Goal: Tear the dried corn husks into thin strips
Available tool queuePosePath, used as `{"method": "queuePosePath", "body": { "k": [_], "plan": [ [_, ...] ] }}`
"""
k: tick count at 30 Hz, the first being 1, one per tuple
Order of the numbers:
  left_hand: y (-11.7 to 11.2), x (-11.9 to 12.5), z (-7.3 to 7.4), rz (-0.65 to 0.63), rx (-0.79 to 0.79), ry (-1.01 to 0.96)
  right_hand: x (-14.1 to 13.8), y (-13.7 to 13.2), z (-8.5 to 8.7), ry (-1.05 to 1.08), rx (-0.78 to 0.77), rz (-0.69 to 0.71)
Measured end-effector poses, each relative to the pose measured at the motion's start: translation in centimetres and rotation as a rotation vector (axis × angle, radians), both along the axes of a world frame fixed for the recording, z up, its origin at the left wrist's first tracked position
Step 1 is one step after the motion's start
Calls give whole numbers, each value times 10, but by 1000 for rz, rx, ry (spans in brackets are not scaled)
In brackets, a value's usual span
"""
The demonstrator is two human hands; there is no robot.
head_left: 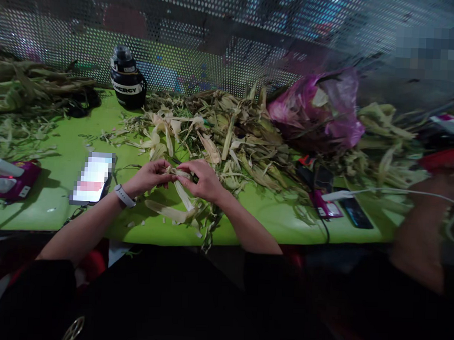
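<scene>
On the table (60, 203), the left hand (150, 175) and right hand (204, 181) meet on a corn husk (183, 194). From them, a phone (93, 178) lies at nine o'clock, a mug (127, 84) at eleven, a husk pile (236, 135) at one, a bag (322, 111) at two.

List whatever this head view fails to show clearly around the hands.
- Husk: its middle is covered by the left hand and right hand, head view.
- Phone: screen pixelated, unreadable, head view.
- Co-worker's arm: blurred, cut off by the right edge.
- Pink bag: contents hidden by its plastic and husks.
</scene>
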State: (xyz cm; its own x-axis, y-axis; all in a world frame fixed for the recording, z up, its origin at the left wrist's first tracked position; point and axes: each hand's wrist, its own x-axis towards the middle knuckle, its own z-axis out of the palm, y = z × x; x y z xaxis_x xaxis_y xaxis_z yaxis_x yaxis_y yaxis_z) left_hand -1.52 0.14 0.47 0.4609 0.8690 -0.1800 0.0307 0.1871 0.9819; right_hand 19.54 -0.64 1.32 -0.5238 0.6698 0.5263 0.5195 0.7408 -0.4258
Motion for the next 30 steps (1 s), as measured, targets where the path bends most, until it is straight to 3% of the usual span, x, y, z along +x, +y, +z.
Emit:
{"method": "queuePosePath", "body": {
  "k": [5, 23, 30],
  "plan": [
    [1, -2, 2, -20, -56, -62, 1, 6, -3, -29, 12, 41],
    [-5, 4, 6, -93, 32, 97, -7, 3, -9, -138, 70, -17],
    [-5, 8, 3, -78, 91, 97, -13, -2, -15, -4, -106, -35]
  ]
}}
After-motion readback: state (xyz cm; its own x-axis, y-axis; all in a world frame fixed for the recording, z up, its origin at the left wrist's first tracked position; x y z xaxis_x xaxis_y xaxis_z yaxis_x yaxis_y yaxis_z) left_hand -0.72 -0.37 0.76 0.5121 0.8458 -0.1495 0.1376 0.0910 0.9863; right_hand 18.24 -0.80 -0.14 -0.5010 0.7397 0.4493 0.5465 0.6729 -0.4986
